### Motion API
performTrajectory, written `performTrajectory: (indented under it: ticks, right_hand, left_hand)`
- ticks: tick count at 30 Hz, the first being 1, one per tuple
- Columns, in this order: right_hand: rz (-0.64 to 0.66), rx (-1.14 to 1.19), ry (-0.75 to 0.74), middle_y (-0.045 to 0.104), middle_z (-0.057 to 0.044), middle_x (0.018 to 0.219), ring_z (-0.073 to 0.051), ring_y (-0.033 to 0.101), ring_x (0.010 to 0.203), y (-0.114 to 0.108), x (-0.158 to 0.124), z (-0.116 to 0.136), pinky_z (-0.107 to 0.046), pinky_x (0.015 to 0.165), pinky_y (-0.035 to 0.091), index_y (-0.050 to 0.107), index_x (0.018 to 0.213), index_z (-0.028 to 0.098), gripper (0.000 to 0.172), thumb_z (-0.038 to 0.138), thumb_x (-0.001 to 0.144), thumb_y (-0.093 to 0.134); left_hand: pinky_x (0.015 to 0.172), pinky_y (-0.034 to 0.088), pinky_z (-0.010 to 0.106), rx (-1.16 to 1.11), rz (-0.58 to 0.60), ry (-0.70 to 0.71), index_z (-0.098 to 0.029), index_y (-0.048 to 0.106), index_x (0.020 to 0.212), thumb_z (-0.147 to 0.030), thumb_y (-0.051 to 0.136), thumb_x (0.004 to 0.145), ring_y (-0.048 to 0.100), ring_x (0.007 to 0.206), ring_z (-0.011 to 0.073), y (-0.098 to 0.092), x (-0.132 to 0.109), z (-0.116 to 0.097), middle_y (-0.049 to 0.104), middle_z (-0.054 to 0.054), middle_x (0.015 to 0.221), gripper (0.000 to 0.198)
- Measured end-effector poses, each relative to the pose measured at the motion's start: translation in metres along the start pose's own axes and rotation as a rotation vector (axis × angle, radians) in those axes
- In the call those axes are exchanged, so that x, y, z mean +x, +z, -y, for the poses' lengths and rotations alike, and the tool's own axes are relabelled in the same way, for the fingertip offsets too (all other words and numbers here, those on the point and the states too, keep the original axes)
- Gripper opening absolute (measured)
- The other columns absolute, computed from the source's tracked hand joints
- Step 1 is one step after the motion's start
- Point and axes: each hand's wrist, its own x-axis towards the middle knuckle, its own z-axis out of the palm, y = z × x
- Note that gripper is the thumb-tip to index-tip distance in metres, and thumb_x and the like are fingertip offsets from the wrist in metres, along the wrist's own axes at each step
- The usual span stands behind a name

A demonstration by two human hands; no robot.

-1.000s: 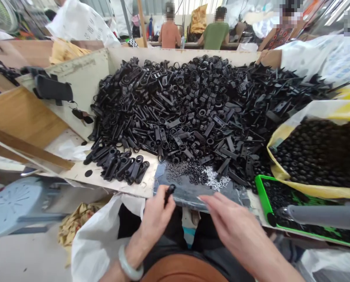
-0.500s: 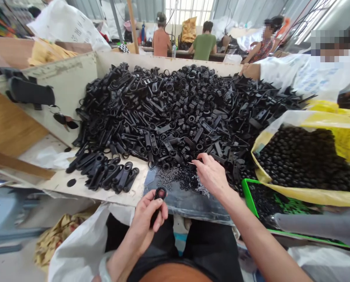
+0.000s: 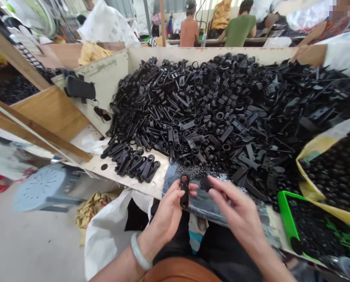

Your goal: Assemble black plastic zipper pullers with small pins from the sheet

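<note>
My left hand (image 3: 168, 209) is closed around a long black plastic part (image 3: 184, 192) with a ring-shaped upper end, held upright above the bench's front edge. Just to its right, my right hand (image 3: 239, 209) pinches a flat, dark, roundish piece (image 3: 206, 183) between thumb and fingers; motion blurs it. The two pieces are apart. Behind my hands, small metal pieces (image 3: 189, 171) lie scattered on a dark mat (image 3: 170, 177). Left of them, several similar long black parts (image 3: 145, 168) rest in a row on the pale bench top.
A large heap of black plastic parts (image 3: 175, 109) fills the walled bench. On the right stand a green tray (image 3: 285, 211) of small pieces and a yellow-edged bag (image 3: 313, 188) of black balls. A co-worker's hand (image 3: 301, 53) reaches over the far right wall. A blue stool (image 3: 42, 186) stands left.
My view has swung left. My right hand has come from the small pieces to beside my left hand, now holding a dark roundish piece. The long part in my left hand now shows its full length.
</note>
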Motion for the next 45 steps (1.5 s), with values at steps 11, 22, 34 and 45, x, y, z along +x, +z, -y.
performTrajectory:
  ticks: [11,22,34,45]
  right_hand:
    - [-0.192,0.695,0.663,0.066,0.001,0.064,-0.007,0.04,0.046,0.064,-0.04,0.015,-0.02,0.041,0.029,0.078,0.095,0.017,0.049,0.051,0.063,0.093]
    - [-0.256,0.699,0.612,0.075,-0.005,0.077,-0.017,0.064,0.063,0.073,-0.043,0.022,-0.026,0.052,0.049,0.079,0.087,0.02,0.034,0.047,0.069,0.09]
    - [-0.163,0.251,0.396,0.066,-0.009,0.097,-0.019,0.063,0.069,0.056,-0.042,-0.008,-0.031,0.056,0.052,0.078,0.076,0.021,0.039,0.06,0.073,0.082]
    - [0.007,0.53,0.558,0.061,0.003,0.08,-0.008,0.048,0.055,0.04,-0.023,0.005,-0.022,0.052,0.043,0.068,0.108,0.021,0.054,0.051,0.069,0.089]
  left_hand:
    - [0.112,0.038,0.042,-0.034,0.019,0.077,-0.018,0.07,0.108,-0.021,0.065,0.081,0.062,0.117,0.0257,0.008,-0.012,0.014,0.075,0.009,0.115,0.027]
    - [0.105,0.047,0.037,0.256,0.01,0.237,-0.024,0.061,0.117,-0.037,0.066,0.096,0.063,0.116,0.0218,0.006,-0.016,0.037,0.069,0.008,0.127,0.025]
    - [0.061,0.055,0.024,0.351,0.034,0.155,-0.019,0.067,0.112,-0.054,0.065,0.093,0.064,0.072,0.0138,0.003,-0.015,0.031,0.071,0.009,0.106,0.041]
    - [0.036,0.043,0.015,0.458,0.18,-0.02,-0.02,0.067,0.126,-0.052,0.064,0.094,0.05,0.046,0.0077,-0.013,-0.018,0.005,0.058,-0.001,0.074,0.046]
